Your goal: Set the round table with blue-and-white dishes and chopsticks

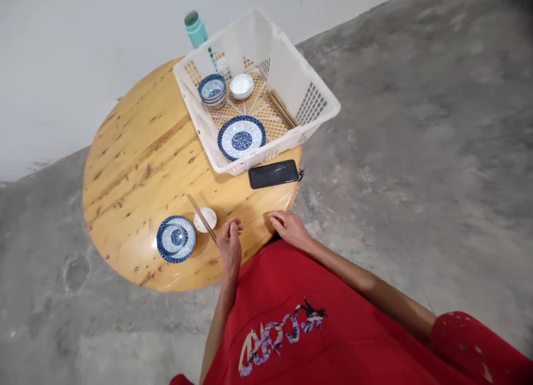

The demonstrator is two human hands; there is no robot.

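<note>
My left hand (230,239) is loosely curled above the table's near edge, with nothing visible in it. Just left of it, a pair of chopsticks (201,216) lies slanted across a small white dish (205,220); their lower ends reach close to my wrist. Farther left sits a blue-and-white plate (161,244), with a round piece resting on it whose kind I cannot make out. At the table's right edge my right hand (289,227) has its fingers bent inward, holding nothing that shows. A black phone (273,174) lies beyond my right hand.
A white plastic basket (320,109) stands at the back of the round wooden table (137,168). Inside are stacked blue-and-white bowls (212,90), small white dishes (241,86), a patterned plate (241,138) and chopsticks (281,110). Behind the basket is a turquoise bottle (196,31), near the wall.
</note>
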